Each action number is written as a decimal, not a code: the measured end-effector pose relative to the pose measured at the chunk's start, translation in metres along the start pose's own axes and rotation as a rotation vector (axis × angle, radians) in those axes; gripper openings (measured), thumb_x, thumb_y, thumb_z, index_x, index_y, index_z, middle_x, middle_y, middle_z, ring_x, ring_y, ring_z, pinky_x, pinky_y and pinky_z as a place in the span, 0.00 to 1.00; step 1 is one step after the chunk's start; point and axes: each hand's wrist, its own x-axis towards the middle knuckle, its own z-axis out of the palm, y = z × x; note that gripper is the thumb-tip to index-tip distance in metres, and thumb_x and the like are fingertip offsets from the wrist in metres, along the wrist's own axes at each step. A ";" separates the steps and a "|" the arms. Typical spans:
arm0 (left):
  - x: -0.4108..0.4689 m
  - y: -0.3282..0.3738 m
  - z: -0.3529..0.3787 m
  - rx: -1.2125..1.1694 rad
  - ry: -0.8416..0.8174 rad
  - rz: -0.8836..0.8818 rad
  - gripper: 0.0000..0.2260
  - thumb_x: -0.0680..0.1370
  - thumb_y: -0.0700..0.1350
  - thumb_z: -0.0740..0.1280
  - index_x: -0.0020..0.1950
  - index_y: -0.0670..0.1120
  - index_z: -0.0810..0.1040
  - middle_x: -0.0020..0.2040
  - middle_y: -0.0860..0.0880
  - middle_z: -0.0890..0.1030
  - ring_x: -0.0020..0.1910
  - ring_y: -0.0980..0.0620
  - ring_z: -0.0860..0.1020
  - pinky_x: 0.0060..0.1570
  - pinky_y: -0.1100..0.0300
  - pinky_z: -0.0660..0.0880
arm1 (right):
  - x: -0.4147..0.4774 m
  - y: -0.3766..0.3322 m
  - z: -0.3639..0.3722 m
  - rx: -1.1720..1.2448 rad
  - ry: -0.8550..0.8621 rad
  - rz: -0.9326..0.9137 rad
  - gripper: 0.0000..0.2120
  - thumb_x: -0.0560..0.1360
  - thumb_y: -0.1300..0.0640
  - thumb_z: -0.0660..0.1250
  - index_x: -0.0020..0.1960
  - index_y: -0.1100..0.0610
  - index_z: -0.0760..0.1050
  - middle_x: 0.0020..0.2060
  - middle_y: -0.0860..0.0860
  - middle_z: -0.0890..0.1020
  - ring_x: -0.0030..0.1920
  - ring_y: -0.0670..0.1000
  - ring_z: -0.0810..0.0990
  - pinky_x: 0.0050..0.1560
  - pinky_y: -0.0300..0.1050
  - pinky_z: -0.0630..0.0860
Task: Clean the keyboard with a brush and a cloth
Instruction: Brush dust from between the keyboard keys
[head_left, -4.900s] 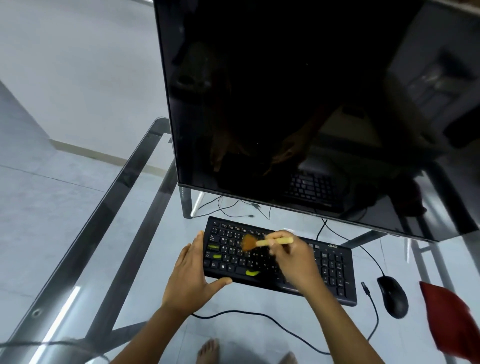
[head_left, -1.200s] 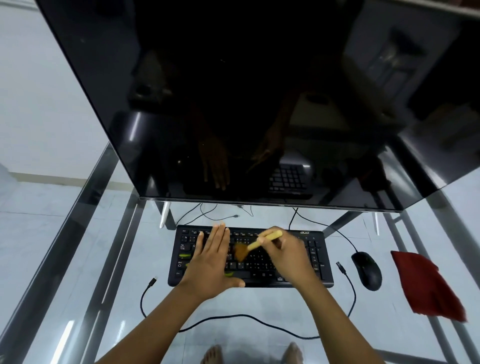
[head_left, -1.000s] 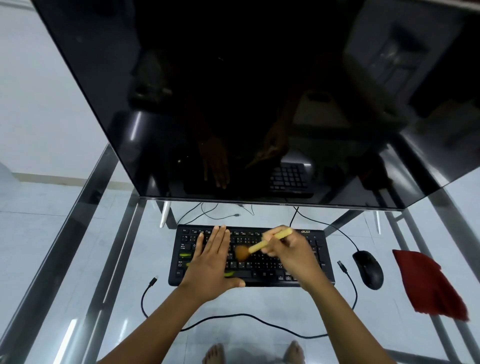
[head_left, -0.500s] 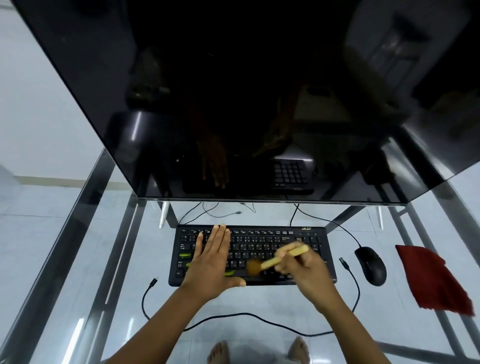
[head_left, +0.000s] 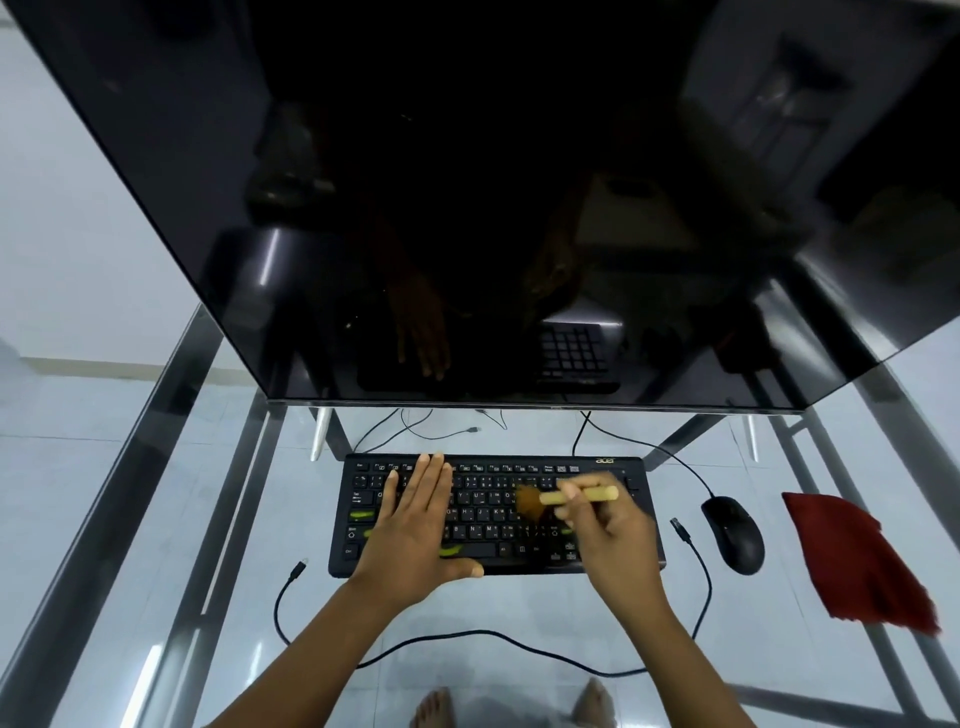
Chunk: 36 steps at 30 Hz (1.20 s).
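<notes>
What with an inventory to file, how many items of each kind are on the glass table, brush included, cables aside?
monitor: 1
keyboard: 1
mouse: 1
brush: 1
red cloth: 1
Total: 5

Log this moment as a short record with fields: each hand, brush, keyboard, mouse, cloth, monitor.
left hand: flat, fingers straight, resting on the left half of the keyboard
right hand: grips the brush by its handle, over the keyboard's right half
brush: bristles down on the keys right of centre, handle pointing right
keyboard: black, lying on the glass table in front of the monitor
mouse: black, right of the keyboard, untouched
cloth: red, lying right of the mouse, untouched
monitor: screen dark
</notes>
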 end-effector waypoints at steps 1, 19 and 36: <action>0.000 0.000 0.000 0.000 -0.001 0.005 0.54 0.65 0.75 0.58 0.75 0.46 0.34 0.77 0.51 0.35 0.74 0.54 0.31 0.72 0.49 0.31 | 0.003 -0.003 0.004 0.040 -0.056 0.028 0.03 0.78 0.56 0.66 0.46 0.52 0.77 0.38 0.47 0.85 0.38 0.45 0.83 0.40 0.41 0.79; -0.001 -0.001 0.000 -0.038 0.017 0.008 0.56 0.65 0.75 0.60 0.75 0.47 0.32 0.77 0.52 0.37 0.75 0.56 0.33 0.73 0.52 0.31 | 0.039 -0.036 0.051 -0.088 -0.275 0.025 0.05 0.79 0.58 0.64 0.46 0.55 0.77 0.36 0.45 0.84 0.39 0.37 0.81 0.43 0.31 0.75; 0.035 0.061 -0.003 -0.002 -0.115 0.169 0.55 0.69 0.71 0.64 0.76 0.44 0.32 0.76 0.49 0.30 0.73 0.53 0.28 0.73 0.46 0.32 | 0.051 0.001 -0.019 -0.134 0.115 0.074 0.08 0.80 0.57 0.63 0.43 0.47 0.74 0.36 0.47 0.84 0.39 0.43 0.82 0.42 0.33 0.75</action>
